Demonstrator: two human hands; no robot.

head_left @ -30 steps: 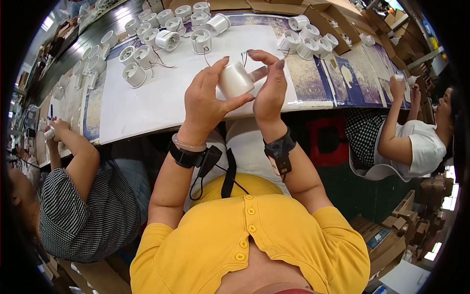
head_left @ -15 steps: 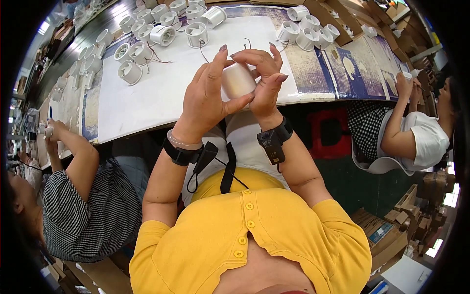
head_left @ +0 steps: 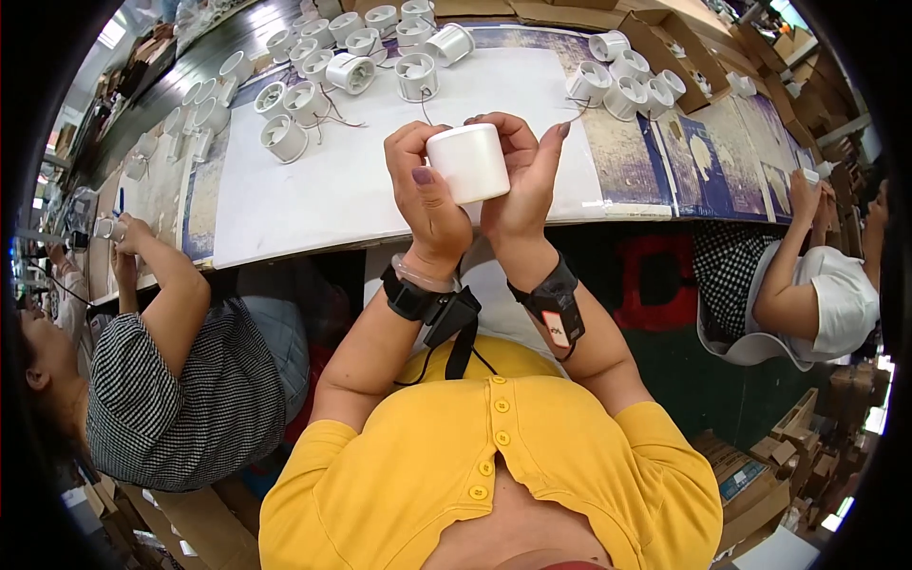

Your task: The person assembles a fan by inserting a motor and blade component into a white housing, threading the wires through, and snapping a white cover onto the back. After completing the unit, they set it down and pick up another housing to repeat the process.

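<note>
A smooth white cylindrical plastic housing (head_left: 468, 163) is held between my two hands above the table's near edge. My left hand (head_left: 427, 195) curls its fingers round the housing's left side, with the thumb in front. Cradling the other side is my right hand (head_left: 525, 185), its fingers behind the housing and its thumb pointing up, off the surface. The housing's far side is hidden, and a thin wire runs on the table just beyond it. Farther back stand several similar white housings with fan-like blades inside, such as an upright one (head_left: 416, 76) and a nearer one (head_left: 283, 139).
A white sheet (head_left: 323, 204) covers the middle of the worktable. More white housings (head_left: 627, 95) cluster at the back right beside a cardboard box (head_left: 674, 52). One person (head_left: 180, 399) works at my left and another (head_left: 817, 294) at my right. A red stool (head_left: 655, 282) stands below the table.
The housing has turned in my hands, and its smooth side and rounded end now show. My left fingers have lowered round it, and my right thumb has lifted away. The view has shifted slightly.
</note>
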